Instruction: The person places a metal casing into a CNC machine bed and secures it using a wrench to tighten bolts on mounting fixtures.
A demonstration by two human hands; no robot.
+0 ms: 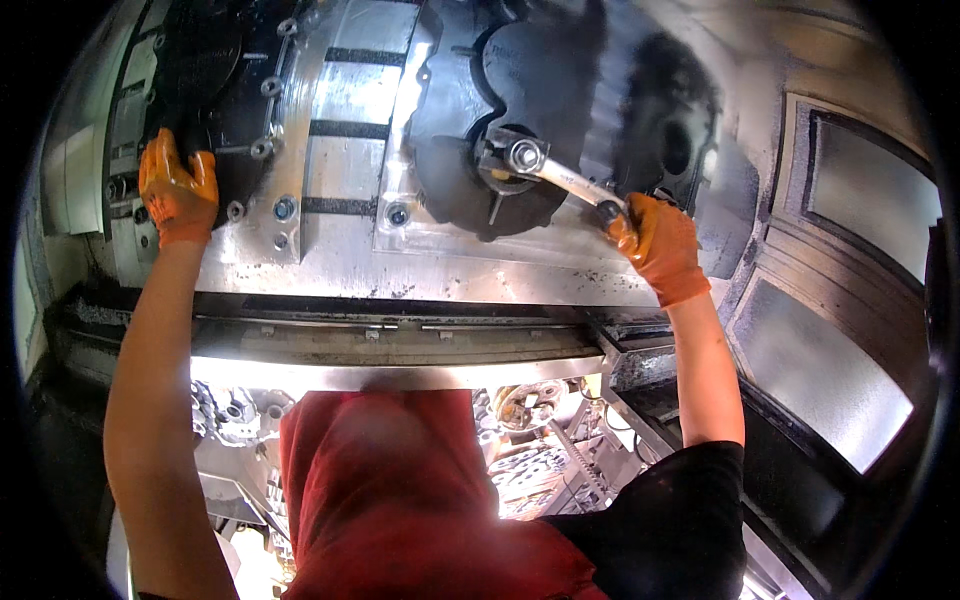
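My right hand (662, 245), in an orange glove, is wrapped round the lower end of a metal wrench (575, 182). The wrench's far end sits over a nut (524, 154) on a clamp (496, 160). That clamp bears on a large dark round casting (540, 75), fixed to a metal plate. On the left, my left hand (180, 190), gloved the same way, rests with fingers stretched out against another dark casting (195, 60). Nothing shows in its grasp, though its fingertips partly merge with the dark surface.
Both castings are mounted on a slotted metal table (350, 95) inside a machine enclosure. A metal sill (400, 374) runs across in front of my body. Framed panels (870, 180) line the right wall. Below the sill lie several metal parts (235, 410) and tools (535, 475).
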